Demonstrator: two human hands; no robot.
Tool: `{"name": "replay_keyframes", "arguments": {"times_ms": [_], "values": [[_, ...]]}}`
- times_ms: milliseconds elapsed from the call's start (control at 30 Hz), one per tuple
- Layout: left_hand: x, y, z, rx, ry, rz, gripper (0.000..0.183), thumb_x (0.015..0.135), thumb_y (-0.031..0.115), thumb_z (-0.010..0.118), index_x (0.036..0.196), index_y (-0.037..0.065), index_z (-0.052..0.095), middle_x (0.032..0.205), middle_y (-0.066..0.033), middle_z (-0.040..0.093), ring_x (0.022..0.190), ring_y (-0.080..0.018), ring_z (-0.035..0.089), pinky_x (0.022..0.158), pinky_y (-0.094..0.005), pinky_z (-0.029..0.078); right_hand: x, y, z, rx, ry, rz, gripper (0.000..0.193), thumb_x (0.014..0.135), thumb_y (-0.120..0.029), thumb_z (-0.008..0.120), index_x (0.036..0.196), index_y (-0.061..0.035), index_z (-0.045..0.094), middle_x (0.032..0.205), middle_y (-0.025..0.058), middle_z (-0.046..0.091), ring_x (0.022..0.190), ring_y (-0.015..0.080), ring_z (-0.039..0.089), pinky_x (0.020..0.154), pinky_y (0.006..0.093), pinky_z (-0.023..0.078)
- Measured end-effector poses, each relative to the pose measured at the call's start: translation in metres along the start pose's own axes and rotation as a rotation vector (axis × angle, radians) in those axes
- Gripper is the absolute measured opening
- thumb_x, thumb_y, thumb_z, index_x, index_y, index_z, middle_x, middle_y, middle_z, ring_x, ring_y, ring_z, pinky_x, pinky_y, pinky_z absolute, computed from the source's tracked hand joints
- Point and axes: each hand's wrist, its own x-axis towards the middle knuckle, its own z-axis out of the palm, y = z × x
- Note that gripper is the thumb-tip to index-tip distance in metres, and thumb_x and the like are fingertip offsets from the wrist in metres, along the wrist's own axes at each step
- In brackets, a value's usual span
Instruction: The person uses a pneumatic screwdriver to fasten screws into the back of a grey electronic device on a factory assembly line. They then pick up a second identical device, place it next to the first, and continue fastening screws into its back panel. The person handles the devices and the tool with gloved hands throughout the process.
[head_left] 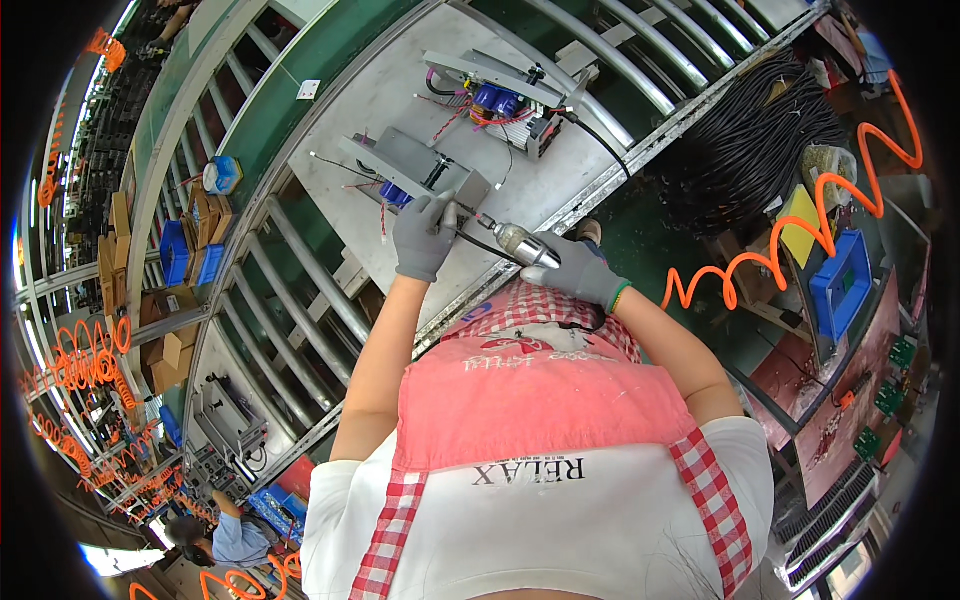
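My left hand [424, 236], in a grey glove, grips the near corner of a grey metal chassis [420, 160] that carries a blue part [394, 195] and red wires. My right hand [583, 272], also gloved, holds a silver power screwdriver [522, 243]. Its thin bit points left and meets the chassis right beside my left fingers. The chassis lies on a pale grey board [400, 90] on the roller line. A second chassis [490, 72] with blue parts [495, 100] and a black block lies farther back on the same board.
Metal conveyor rollers [300, 290] run on both sides of the board. To the right are a heap of black cables [750, 140], an orange coiled hose [770, 262], a blue bin [840, 285] and green circuit boards [900, 352]. Another person [225, 538] works at lower left.
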Motion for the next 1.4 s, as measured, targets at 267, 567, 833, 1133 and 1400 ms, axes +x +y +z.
{"name": "replay_keyframes", "arguments": {"times_ms": [267, 567, 833, 1133, 1400], "values": [[-0.002, -0.002, 0.002, -0.036, 0.02, 0.002, 0.017, 0.082, 0.015, 0.065, 0.098, 0.012, 0.07, 0.07, -0.008, 0.057, 0.068, -0.026, 0.058, 0.061, -0.0364, 0.046, 0.007, 0.007, 0.01, 0.068, 0.001, -0.025, 0.061, 0.081, -0.043, 0.069, 0.124, -0.0042, 0.052, 0.092, 0.0089, 0.061, 0.076, 0.0149, 0.058, 0.07, 0.0303, 0.049], [0.005, -0.023, -0.016, -0.748, 0.085, -0.835, 0.023, 0.094, 0.024, 0.055, 0.099, 0.005, 0.068, 0.072, 0.0019, 0.056, 0.064, -0.0115, 0.05, 0.06, -0.0303, 0.045, 0.017, 0.008, -0.004, 0.558, -0.315, 0.254, 0.049, 0.082, -0.036, 0.069, 0.113, -0.0001, 0.055, 0.083, 0.0048, 0.058, 0.072, 0.0098, 0.055, 0.063, 0.0235, 0.044], [0.012, 0.0, -0.052, -1.426, 0.204, -0.885, 0.028, 0.099, 0.014, 0.047, 0.12, -0.005, 0.05, 0.099, -0.0127, 0.061, 0.079, -0.0166, 0.057, 0.069, -0.0277, 0.051, -0.021, -0.017, -0.03, 0.239, -0.104, 0.108, 0.064, 0.079, -0.04, 0.072, 0.127, -0.0031, 0.051, 0.096, 0.0092, 0.061, 0.088, 0.0171, 0.059, 0.08, 0.0317, 0.047], [0.033, 0.052, 0.018, -2.07, -0.212, -0.95, 0.029, 0.096, 0.013, 0.053, 0.121, -0.002, 0.05, 0.099, -0.0092, 0.06, 0.073, -0.0112, 0.054, 0.061, -0.0228, 0.047, -0.056, -0.051, -0.113, 0.217, -0.124, 0.082, 0.071, 0.075, -0.036, 0.073, 0.131, -0.0005, 0.047, 0.114, 0.0084, 0.057, 0.104, 0.016, 0.052, 0.093, 0.0325, 0.041], [0.078, 0.084, 0.044, -1.952, -0.184, -0.95, 0.031, 0.095, 0.01, 0.053, 0.122, -0.006, 0.051, 0.095, -0.0094, 0.06, 0.071, -0.0097, 0.052, 0.06, -0.0227, 0.045, -0.04, -0.035, -0.155, 0.277, -0.078, 0.046, 0.068, 0.075, -0.038, 0.073, 0.129, -0.0043, 0.049, 0.092, 0.0093, 0.059, 0.061, 0.0097, 0.055, 0.055, 0.0255, 0.046]]}}
